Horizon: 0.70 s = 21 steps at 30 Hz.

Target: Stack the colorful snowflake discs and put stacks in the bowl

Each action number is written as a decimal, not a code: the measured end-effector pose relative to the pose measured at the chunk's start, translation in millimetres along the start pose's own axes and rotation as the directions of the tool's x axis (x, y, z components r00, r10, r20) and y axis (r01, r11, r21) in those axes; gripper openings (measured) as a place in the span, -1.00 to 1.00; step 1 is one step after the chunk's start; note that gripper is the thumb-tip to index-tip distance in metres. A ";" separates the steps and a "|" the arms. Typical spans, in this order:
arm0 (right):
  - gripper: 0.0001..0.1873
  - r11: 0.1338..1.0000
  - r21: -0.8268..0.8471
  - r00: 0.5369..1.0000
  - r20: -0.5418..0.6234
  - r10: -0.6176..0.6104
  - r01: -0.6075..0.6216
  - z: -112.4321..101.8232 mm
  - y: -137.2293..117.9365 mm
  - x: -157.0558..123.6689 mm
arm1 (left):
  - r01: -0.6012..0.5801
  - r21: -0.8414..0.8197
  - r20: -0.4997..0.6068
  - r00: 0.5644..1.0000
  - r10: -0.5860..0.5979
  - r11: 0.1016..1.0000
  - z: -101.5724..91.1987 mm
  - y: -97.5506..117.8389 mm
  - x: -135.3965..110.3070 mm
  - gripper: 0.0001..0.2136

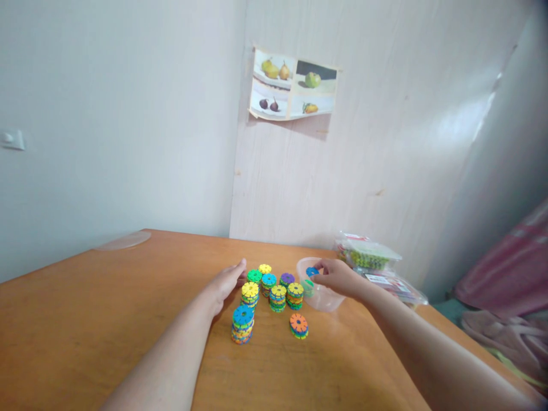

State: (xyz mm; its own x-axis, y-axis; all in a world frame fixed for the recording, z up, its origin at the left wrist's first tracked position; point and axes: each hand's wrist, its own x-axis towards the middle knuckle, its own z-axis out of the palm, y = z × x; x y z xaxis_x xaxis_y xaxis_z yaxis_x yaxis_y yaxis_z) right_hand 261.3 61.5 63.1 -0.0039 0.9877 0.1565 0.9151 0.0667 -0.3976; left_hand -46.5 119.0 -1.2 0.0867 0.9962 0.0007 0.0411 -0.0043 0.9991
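Observation:
My right hand pinches a blue notched plastic disc over the mouth of a translucent tub. A green disc shows at the tub's left side. Left of the tub stand several stacks of such discs, among them a blue-topped stack nearest me, a yellow-topped stack and a purple-topped stack. A low orange-topped stack sits apart in front. My left hand rests beside the left stacks, fingers stretched out and partly hidden, with nothing seen in them.
A clear round lid lies at the wooden table's back left edge. Clear packs of food are piled behind my right hand. A wall stands behind the table, with a fruit picture sheet. Pink cloth hangs at the right.

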 end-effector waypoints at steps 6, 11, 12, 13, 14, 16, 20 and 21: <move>-0.73 0.970 0.104 0.974 0.045 -0.224 0.219 -7.1 -31.2 -59.2 | 0.005 0.004 0.012 1.000 -0.005 1.000 0.1 -4.3 3.8 -0.35; -0.78 0.975 0.062 0.967 0.130 -0.218 0.211 16.6 -44.1 -93.2 | 0.001 0.008 0.023 1.000 -0.001 1.000 1.2 -3.2 3.3 -0.36; -0.80 0.975 0.045 0.968 0.121 -0.220 0.216 21.8 -44.3 -94.0 | 0.000 0.008 0.025 1.000 0.000 1.000 1.3 -2.6 2.7 -0.36; -0.80 0.975 0.033 0.969 0.110 -0.222 0.220 26.3 -44.1 -93.4 | -0.001 0.009 0.025 1.000 0.001 1.000 1.5 -2.0 2.1 -0.36; -0.79 0.975 0.026 0.970 0.099 -0.223 0.221 30.0 -43.6 -92.0 | -0.001 0.011 0.025 1.000 0.001 1.000 1.5 -1.5 1.7 -0.36; -0.78 0.974 0.024 0.970 0.091 -0.224 0.223 35.1 -42.2 -89.2 | 0.000 0.013 0.021 1.000 0.000 1.000 1.4 -1.1 1.2 -0.35; -0.73 0.969 0.087 0.968 0.081 -0.239 0.232 36.8 -39.5 -91.5 | 0.002 0.020 0.011 1.000 -0.003 1.000 0.2 -2.1 2.5 -0.35; -0.70 0.968 0.111 0.970 0.071 -0.233 0.224 34.6 -38.9 -92.9 | 0.003 0.024 0.007 1.000 -0.004 1.000 -0.2 -2.6 2.8 -0.35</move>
State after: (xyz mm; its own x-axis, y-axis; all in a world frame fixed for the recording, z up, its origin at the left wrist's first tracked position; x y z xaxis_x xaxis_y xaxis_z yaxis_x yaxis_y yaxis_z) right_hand 212.2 -28.0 32.7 -0.2454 0.9526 0.1799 0.8405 0.3015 -0.4502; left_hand -46.5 121.8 -3.8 0.0931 0.9957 -0.0032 0.0650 -0.0029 0.9979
